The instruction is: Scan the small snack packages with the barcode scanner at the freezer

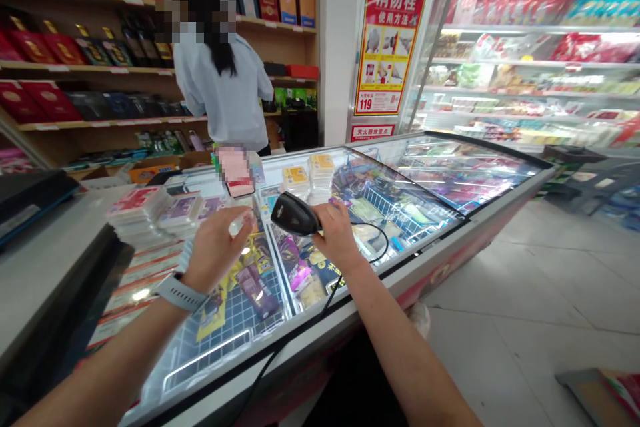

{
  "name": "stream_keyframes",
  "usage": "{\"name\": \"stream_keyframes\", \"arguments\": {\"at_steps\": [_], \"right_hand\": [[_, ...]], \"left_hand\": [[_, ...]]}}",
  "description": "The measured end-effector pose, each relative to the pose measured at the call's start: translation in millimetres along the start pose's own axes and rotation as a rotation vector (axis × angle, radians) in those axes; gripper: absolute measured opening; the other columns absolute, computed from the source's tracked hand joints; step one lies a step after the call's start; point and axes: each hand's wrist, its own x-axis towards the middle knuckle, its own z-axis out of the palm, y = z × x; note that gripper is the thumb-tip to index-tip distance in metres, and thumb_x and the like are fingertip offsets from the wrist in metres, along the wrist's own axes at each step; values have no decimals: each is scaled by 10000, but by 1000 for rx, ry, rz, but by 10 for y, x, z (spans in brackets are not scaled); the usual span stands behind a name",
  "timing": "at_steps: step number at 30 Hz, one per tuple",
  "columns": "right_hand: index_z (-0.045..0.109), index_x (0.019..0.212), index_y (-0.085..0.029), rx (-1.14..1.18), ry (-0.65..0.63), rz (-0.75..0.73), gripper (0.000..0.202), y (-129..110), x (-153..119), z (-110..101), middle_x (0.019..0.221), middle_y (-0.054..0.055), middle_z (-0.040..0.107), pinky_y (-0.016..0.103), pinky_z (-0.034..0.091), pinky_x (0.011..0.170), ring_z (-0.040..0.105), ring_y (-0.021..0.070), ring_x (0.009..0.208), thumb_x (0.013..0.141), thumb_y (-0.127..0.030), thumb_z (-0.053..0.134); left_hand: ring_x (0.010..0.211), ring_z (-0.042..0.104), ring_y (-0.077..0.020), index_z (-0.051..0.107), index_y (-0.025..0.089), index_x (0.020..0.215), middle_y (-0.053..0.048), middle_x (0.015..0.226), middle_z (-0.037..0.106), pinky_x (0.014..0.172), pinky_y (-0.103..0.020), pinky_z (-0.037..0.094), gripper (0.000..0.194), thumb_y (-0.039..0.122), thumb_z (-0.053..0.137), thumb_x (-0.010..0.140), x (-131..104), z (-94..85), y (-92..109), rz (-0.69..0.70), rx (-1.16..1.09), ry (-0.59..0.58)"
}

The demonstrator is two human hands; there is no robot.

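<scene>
Head: you seem mid-scan.
Left hand [216,240]: apparently pinching clear item [241,221].
Right hand [339,232]: wrapped around scanner [294,213].
Aim: likely needed next.

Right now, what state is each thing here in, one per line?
Scanner: held in right hand; on or off unclear
Left hand: partly curled, contents unclear
Watch: strapped on
Cable: slack, looped
Freezer: lit inside
Orange-labelled packs: stacked
Wooden shelves: stocked
</scene>
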Motion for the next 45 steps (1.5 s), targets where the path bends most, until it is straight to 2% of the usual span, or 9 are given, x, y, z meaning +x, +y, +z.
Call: {"name": "stream_keyframes", "arguments": {"at_steps": [5, 12, 15, 19, 26, 32, 35, 38, 45], "right_hand": [[578, 1108, -186, -42, 217, 118, 243, 83, -10, -28, 1008, 86, 660, 430, 367, 1011, 596, 261, 994, 866, -201, 558], [573, 1102, -175, -111, 474, 268, 226, 244, -46, -49, 1013, 110, 659, 438, 393, 956, 584, 273, 967, 896, -259, 529], [574, 1099, -176, -122, 482, 339, 229, 287, -58, -51, 1025, 106, 666, 437, 387, 967, 582, 271, 979, 879, -230, 544], [578, 1095, -171, -134, 477, 372, 241, 310, -59, -34, 1020, 102, 667, 435, 385, 976, 579, 274, 983, 858, -213, 565], [585, 1106, -165, -107, 462, 377, 249, 331, -71, -15, 1021, 121, 664, 442, 380, 979, 577, 284, 980, 872, -248, 575], [580, 1134, -157, -69, 416, 366, 268, 310, -70, -44, 1029, 139, 652, 458, 380, 967, 570, 301, 1023, 893, -271, 554], [585, 1083, -170, -33, 386, 305, 227, 273, -50, -45, 990, 125, 650, 441, 400, 938, 575, 292, 977, 889, -285, 558], [587, 1040, -190, 24, 307, 200, 183, 203, -29, -32, 955, 99, 654, 415, 406, 927, 583, 272, 934, 878, -274, 572], [593, 1075, -185, 145, 41, -41, 234, 30, -23, 32, 1006, 84, 682, 434, 355, 1023, 607, 256, 984, 844, -216, 566]], "left_hand": [[945, 680, -275, 679, 210, 984, -88, 978, 742, 833, -365, 511, 552, 646, 705, 646, 367, 164, 267, -413, -405, -236], [742, 672, -228, 643, 153, 851, -123, 849, 722, 621, -315, 465, 656, 744, 727, 580, 975, 454, 505, -694, -531, -399], [741, 648, -188, 647, 127, 919, -100, 870, 695, 654, -318, 496, 554, 625, 740, 697, 1114, 531, 531, -793, -545, -482], [990, 634, -193, 595, 152, 1199, -94, 1167, 636, 851, -405, 554, 400, 433, 599, 914, 1187, 533, 524, -876, -558, -542], [1090, 614, -223, 570, 166, 1262, -107, 1266, 598, 914, -449, 544, 418, 405, 596, 921, 1206, 444, 478, -923, -616, -552], [960, 638, -177, 615, 144, 1147, -85, 1130, 651, 834, -369, 553, 351, 397, 617, 904, 1001, 315, 311, -796, -654, -333], [808, 633, -148, 656, 145, 947, -51, 912, 690, 733, -280, 508, 337, 441, 702, 792, 700, 163, 161, -669, -634, -141], [791, 627, -160, 644, 172, 911, -36, 854, 688, 744, -286, 493, 390, 484, 737, 697, 340, 5, 12, -550, -601, 8], [808, 625, -190, 642, 181, 924, -59, 882, 690, 799, -347, 500, 375, 478, 713, 707, -121, -179, -166, -419, -480, 111]]}}
